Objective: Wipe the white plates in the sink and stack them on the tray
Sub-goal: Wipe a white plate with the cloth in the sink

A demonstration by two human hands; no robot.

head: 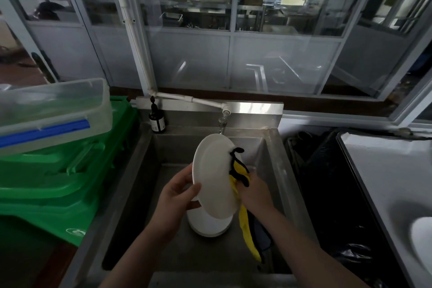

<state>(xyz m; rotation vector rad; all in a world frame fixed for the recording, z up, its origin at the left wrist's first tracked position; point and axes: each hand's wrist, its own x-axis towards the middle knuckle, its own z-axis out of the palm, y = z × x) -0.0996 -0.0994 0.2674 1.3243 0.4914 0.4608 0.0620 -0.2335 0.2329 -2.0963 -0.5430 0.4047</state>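
Observation:
I hold a white plate [215, 175] tilted on edge above the steel sink [149, 170]. My left hand [176, 196] grips its left rim, thumb on the face. My right hand [253, 190] grips a yellow cloth with black trim [238, 170] against the plate's right edge; the cloth's tail hangs down to the sink floor. A stack of white plates [208, 224] lies in the sink under the held plate. On the right stands a tray [378, 170] bearing a white plate [422, 238] at the frame's edge.
A tap [223, 121] hangs over the sink's back wall, a dark bottle [157, 119] beside it. Green crates [58, 182] with a clear plastic box [53, 110] on top stand left of the sink. A black bin bag [332, 194] fills the gap between sink and tray.

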